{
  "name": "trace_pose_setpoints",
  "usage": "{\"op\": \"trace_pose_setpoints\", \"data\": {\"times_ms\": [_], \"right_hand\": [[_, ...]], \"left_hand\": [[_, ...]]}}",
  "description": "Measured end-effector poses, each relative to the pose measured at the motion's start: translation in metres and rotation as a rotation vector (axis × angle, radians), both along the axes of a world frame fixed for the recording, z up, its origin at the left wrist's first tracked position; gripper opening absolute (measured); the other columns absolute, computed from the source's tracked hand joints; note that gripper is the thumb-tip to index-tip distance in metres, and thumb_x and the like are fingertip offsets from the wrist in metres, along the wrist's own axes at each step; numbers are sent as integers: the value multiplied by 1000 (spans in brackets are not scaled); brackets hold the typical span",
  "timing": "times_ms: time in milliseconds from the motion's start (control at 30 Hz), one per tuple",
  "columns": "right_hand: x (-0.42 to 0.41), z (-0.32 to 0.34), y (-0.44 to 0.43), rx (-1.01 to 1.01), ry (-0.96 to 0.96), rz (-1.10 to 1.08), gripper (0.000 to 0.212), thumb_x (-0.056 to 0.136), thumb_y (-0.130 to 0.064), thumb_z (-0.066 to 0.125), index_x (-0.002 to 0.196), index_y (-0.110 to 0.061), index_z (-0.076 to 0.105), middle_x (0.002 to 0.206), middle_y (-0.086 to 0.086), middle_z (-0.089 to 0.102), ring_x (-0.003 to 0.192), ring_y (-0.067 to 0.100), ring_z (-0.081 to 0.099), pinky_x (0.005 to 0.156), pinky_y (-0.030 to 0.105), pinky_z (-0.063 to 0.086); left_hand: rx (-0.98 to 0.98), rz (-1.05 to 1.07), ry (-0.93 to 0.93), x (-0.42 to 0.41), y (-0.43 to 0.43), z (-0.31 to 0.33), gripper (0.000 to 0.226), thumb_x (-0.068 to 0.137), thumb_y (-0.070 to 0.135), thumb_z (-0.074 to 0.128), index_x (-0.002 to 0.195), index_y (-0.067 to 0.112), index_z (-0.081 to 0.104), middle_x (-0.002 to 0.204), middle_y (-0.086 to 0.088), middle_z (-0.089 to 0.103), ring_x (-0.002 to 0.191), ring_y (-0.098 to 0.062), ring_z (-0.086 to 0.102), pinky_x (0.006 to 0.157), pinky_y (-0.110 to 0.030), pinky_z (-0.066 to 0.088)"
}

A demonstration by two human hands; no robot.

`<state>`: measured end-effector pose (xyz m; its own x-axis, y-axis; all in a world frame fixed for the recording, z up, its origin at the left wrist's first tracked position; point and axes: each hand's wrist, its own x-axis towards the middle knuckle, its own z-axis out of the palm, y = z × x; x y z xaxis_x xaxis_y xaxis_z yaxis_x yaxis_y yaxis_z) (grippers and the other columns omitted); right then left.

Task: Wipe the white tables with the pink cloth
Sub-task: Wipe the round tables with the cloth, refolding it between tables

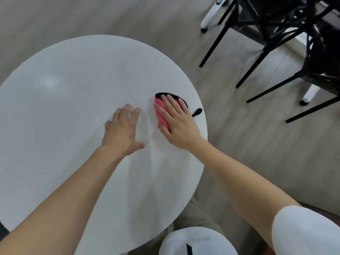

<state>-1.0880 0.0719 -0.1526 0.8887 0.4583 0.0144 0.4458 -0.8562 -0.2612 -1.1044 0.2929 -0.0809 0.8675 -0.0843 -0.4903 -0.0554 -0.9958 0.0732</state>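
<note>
Smooth glossy table (64, 107), pink cloth (160, 113)

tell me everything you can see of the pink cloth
The cloth is pink, soft-looking fabric, gathered into a small pad. It lies near the right edge of the white table. The right hand presses on it with straight fingers, covering most of it; only its left strip shows. A black thing shows beyond it.
</note>
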Motion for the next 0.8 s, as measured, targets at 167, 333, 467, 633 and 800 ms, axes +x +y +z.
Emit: {"op": "trace_pose_setpoints", "data": {"times_ms": [167, 333, 467, 633, 800], "right_hand": [[-29, 3, -88, 8, 79, 35, 71, 109, -41, 60, 172, -27, 30, 182, 1, 15, 169, 21, 7, 135, 57, 16], [96, -6, -49, 2, 26, -85, 66, 111, -46, 45, 172, -26, 29, 182, 1, 19, 169, 24, 11, 134, 56, 15], [187, -3, 24, -24, 18, -12, 66, 110, -50, 34, 172, -27, 30, 181, 3, 22, 168, 25, 18, 136, 53, 10], [187, -12, 30, 15, -25, 57, 67, 109, -50, 35, 172, -27, 29, 180, 5, 23, 168, 25, 17, 136, 51, 9], [103, -14, -18, 44, -27, -40, 64, 111, -46, 43, 171, -25, 34, 180, 5, 25, 168, 24, 18, 136, 50, 13]], "left_hand": [[87, -34, 45, 7, -14, -2, 124, 76, 57, 92, 167, 31, 12, 175, -7, 2, 162, -41, 9, 118, -59, 43], [125, -52, 12, 5, -13, -10, 128, 73, 58, 94, 167, 28, 13, 174, -10, 3, 161, -44, 13, 116, -58, 45], [116, -53, 22, 4, -10, -12, 131, 71, 57, 95, 169, 27, 14, 173, -10, 4, 160, -45, 14, 115, -59, 44], [120, -58, 17, 3, -11, -10, 130, 70, 57, 96, 169, 27, 16, 174, -10, 5, 159, -44, 16, 114, -58, 45], [109, -55, 6, 6, -14, -6, 127, 72, 60, 94, 168, 30, 15, 174, -8, 5, 159, -43, 15, 116, -57, 45]]}}
